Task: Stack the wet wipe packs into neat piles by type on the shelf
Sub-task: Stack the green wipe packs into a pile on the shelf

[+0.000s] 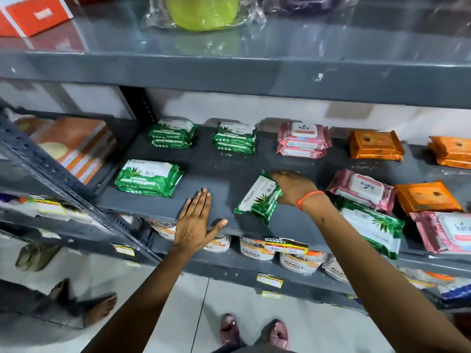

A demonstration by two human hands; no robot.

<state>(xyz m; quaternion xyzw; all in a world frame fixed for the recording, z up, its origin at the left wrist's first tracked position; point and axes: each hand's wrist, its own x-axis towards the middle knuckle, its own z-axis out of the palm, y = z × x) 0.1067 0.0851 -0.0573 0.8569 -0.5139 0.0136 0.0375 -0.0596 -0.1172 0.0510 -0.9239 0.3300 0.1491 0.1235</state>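
My right hand (293, 188) grips a green aloe wet wipe pack (258, 198), held tilted at the front middle of the grey shelf (224, 164). My left hand (195, 220) lies flat and open on the shelf's front edge, holding nothing. Green piles sit at the front left (149, 178) and at the back (173, 132) (234, 137). A pink pile (303, 140) stands at the back. Loose at the right lie a pink pack (362, 191), a green pack (372, 229), another pink pack (443, 231) and orange packs (376, 145) (428, 197) (451, 151).
An upper shelf (229, 75) overhangs close above. Orange boxes (74, 146) fill the neighbouring bay left of a slanted post (58, 182). White tubs (257, 248) stand on the shelf below. Another person's foot (99, 309) is on the floor at the left; my feet (254, 332) are below.
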